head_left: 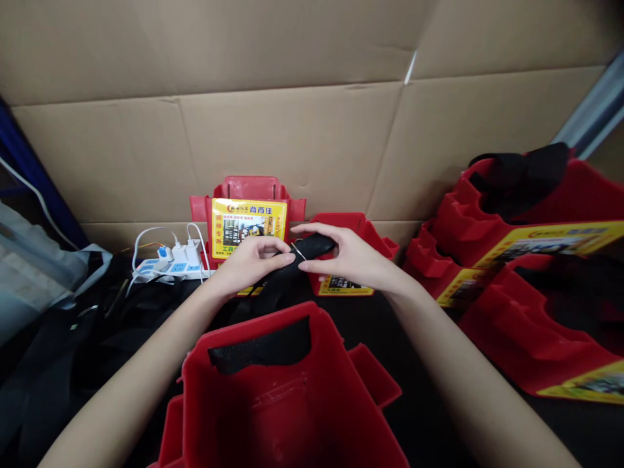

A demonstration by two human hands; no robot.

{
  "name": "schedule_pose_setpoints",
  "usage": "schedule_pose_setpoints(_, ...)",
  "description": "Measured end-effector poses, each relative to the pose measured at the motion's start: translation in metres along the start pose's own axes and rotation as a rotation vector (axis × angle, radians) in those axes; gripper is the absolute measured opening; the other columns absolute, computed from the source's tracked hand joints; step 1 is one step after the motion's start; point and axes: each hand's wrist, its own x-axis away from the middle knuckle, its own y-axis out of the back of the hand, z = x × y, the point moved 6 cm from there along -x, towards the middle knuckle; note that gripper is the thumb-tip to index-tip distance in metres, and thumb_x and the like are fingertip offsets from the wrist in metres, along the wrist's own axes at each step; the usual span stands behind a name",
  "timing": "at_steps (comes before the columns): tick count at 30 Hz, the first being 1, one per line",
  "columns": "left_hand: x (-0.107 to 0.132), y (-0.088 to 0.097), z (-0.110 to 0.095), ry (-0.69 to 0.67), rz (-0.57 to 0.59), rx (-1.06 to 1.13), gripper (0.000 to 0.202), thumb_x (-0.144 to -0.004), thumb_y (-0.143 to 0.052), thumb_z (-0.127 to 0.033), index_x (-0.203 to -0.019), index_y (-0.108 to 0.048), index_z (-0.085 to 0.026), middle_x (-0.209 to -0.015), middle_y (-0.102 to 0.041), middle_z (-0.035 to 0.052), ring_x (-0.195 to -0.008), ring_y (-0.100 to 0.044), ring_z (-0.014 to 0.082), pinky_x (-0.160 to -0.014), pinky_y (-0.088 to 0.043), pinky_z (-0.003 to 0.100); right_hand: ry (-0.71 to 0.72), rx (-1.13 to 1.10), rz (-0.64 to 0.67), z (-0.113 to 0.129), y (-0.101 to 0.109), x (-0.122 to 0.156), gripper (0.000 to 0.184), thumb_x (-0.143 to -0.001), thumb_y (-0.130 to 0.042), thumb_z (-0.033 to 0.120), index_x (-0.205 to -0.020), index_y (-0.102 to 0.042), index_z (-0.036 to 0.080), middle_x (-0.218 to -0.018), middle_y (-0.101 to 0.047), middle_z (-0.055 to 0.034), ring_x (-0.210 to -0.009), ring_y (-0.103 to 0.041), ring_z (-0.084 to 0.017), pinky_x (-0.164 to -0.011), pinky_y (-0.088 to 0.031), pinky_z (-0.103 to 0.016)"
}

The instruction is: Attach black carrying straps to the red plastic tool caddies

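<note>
Both hands hold a black webbing strap [312, 246] above the far rim of a red plastic tool box [316, 325]. My left hand [258, 260] pinches the strap beside a thin metal ring buckle [298, 253]. On the other side of the buckle, my right hand [348, 257] grips the strap between thumb and fingers. A stretch of the same black webbing shows through the slot in the box's back wall. The box stands open-topped, close in front of me, with a side pocket at its right.
Red boxes with yellow labels [249, 227] stand against a cardboard wall [292, 149]. More red boxes [487, 227] are stacked at the right. On the left lie black straps [53, 364], a white power strip [180, 268] with plugged-in chargers, and a pale plastic bag [24, 260].
</note>
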Motion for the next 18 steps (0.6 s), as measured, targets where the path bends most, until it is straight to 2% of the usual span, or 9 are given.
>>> schedule_pose_setpoints(2,0.001,-0.003,-0.001,-0.013,0.042,-0.021,0.008,-0.071,-0.06,-0.023,-0.073,-0.06,-0.016,-0.074,-0.059,-0.0006,-0.066,-0.053,0.0089,-0.062,-0.04,0.021,0.097,0.113,0.025,0.004,-0.001,0.001,0.039,-0.067,-0.066,0.03,-0.105,-0.059,0.023,-0.1,-0.058,-0.0031,-0.093,-0.055,-0.017,-0.083,-0.046,-0.035)
schedule_pose_setpoints(4,0.001,-0.006,-0.003,-0.041,0.081,-0.062,0.006,-0.072,-0.058,-0.022,-0.072,-0.059,-0.016,-0.074,-0.059,-0.0008,-0.067,-0.052,0.0089,-0.063,-0.04,0.021,0.176,0.172,0.047,0.007,-0.003,0.002,0.035,-0.067,-0.067,0.03,-0.1,-0.06,0.022,-0.102,-0.058,-0.0033,-0.097,-0.053,-0.017,-0.088,-0.041,-0.035)
schedule_pose_setpoints(9,0.001,-0.011,-0.005,-0.127,0.082,-0.293,0.014,-0.079,-0.05,-0.025,-0.071,-0.057,-0.016,-0.071,-0.056,0.0003,-0.067,-0.049,0.0115,-0.065,-0.038,0.024,0.194,0.256,0.082,0.004,-0.006,0.001,0.024,-0.069,-0.064,0.028,-0.091,-0.058,0.018,-0.091,-0.059,-0.0019,-0.085,-0.054,-0.015,-0.079,-0.041,-0.028)
schedule_pose_setpoints(12,-0.001,-0.011,-0.002,-0.14,-0.001,-0.363,0.016,-0.081,-0.047,-0.029,-0.075,-0.055,-0.017,-0.078,-0.056,0.0018,-0.073,-0.05,0.0136,-0.069,-0.039,0.027,0.192,0.315,0.057,0.003,-0.002,0.002,0.021,-0.071,-0.062,0.028,-0.09,-0.059,0.018,-0.09,-0.058,-0.0026,-0.084,-0.053,-0.015,-0.077,-0.04,-0.028)
schedule_pose_setpoints(15,-0.002,-0.009,-0.002,-0.176,-0.048,-0.359,0.015,-0.08,-0.048,-0.028,-0.072,-0.054,-0.017,-0.08,-0.055,0.0022,-0.076,-0.05,0.0139,-0.071,-0.039,0.026,0.187,0.348,0.063,0.004,0.001,0.003,0.022,-0.071,-0.062,0.029,-0.091,-0.06,0.019,-0.091,-0.058,-0.0031,-0.084,-0.053,-0.016,-0.077,-0.04,-0.028)
schedule_pose_setpoints(18,-0.001,-0.003,-0.002,-0.107,-0.052,-0.227,0.016,-0.079,-0.051,-0.029,-0.069,-0.053,-0.017,-0.07,-0.053,-0.0001,-0.067,-0.048,0.0111,-0.063,-0.038,0.023,0.207,0.346,0.082,0.008,0.002,0.005,0.021,-0.072,-0.062,0.03,-0.09,-0.061,0.019,-0.091,-0.058,-0.0032,-0.084,-0.053,-0.016,-0.077,-0.04,-0.028)
